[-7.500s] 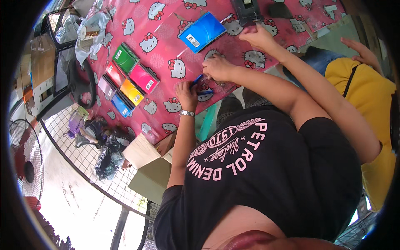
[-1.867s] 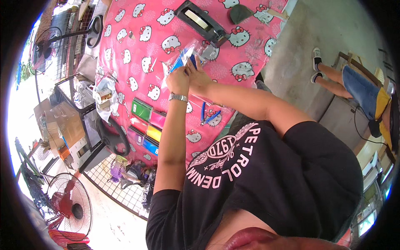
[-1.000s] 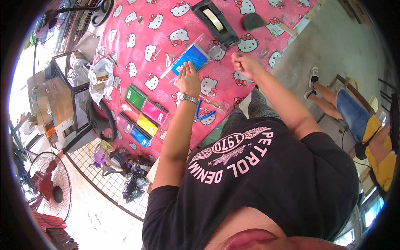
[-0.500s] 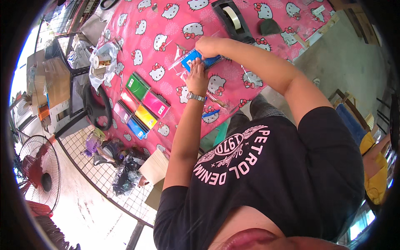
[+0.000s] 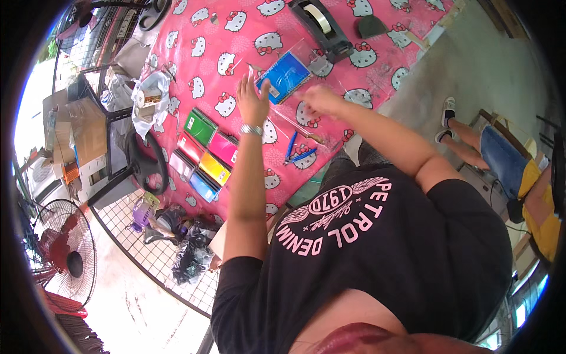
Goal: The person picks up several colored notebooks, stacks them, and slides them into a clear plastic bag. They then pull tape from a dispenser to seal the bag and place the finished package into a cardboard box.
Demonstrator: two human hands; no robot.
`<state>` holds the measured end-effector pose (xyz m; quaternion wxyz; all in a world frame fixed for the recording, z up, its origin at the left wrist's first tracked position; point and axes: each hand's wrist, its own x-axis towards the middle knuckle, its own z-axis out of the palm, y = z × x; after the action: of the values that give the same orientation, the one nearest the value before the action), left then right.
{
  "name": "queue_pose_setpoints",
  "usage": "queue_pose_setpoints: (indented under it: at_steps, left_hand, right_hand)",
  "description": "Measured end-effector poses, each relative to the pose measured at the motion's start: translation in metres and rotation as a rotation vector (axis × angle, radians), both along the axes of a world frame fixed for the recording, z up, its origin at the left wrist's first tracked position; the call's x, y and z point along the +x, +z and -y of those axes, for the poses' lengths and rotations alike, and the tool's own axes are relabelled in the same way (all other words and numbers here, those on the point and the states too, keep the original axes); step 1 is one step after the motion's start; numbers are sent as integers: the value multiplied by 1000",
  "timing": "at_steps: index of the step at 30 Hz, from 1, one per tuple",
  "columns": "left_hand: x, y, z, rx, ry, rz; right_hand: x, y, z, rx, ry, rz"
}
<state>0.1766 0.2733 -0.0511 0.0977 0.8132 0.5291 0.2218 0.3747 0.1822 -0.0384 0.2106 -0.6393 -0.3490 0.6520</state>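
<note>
A blue spiral-bound notebook lies at a slant on the pink patterned tablecloth, with clear plastic film around it. My left hand is open beside the notebook's left end, fingers stretched and thumb apart, close to the film. Just off the notebook's lower right side is my right hand, its fingers smeared by motion. To the left lie smaller spiral notebooks: green, magenta, red, yellow, pale purple and blue.
Blue-handled pliers lie near the table's front edge. A black tape dispenser and a dark green piece are at the back. White plastic bags sit at the left edge; a fan stands lower left. Another person sits at right.
Both hands have come off the blue notebook, uncovering it. The left hand has moved left and spread its fingers; the right has moved down toward me and to the right.
</note>
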Motion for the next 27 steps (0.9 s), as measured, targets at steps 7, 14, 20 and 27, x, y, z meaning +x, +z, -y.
queue_pose_setpoints:
  at_steps: [7,14,20,27]
  left_hand:
    - [13,67,-48,-887,-15,270]
    - [18,113,19,-1191,148,576]
    - [-20,71,26,-1124,10,892]
    - [8,29,17,-1430,-281,1095]
  right_hand:
    - [-13,60,13,108,-401,-325]
    - [42,88,9,108,-105,-146]
    - [82,53,12,305,-83,-256]
    - [77,33,-31,586,396,-92]
